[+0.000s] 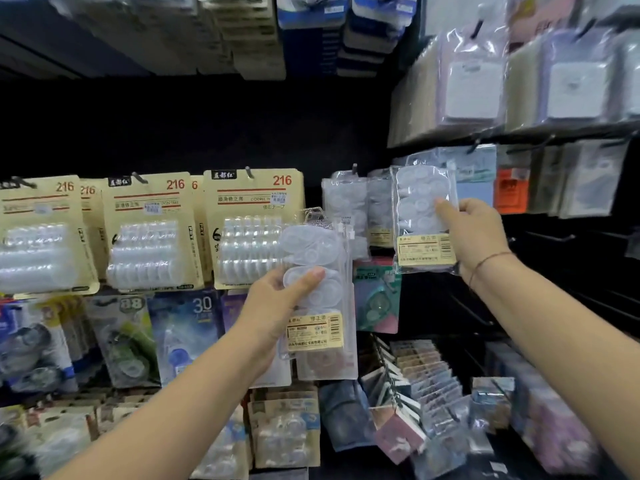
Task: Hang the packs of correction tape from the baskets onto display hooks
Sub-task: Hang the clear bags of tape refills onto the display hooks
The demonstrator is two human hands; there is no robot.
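The left hand [277,306] grips a bunch of clear tape packs [311,244] near the middle. The right hand [476,237] pinches a single pack [420,206] out at 3 o'clock, just beside the hanging packs [344,202].

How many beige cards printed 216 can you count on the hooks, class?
5. Three face front: left card, middle card, right card. Two partly covered cards show between them, one showing only its 6. More may hang hidden behind.

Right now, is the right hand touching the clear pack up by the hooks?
Touching. The head view shows the right hand pinching the clear pack: thumb on its front face, fingers behind its right edge.
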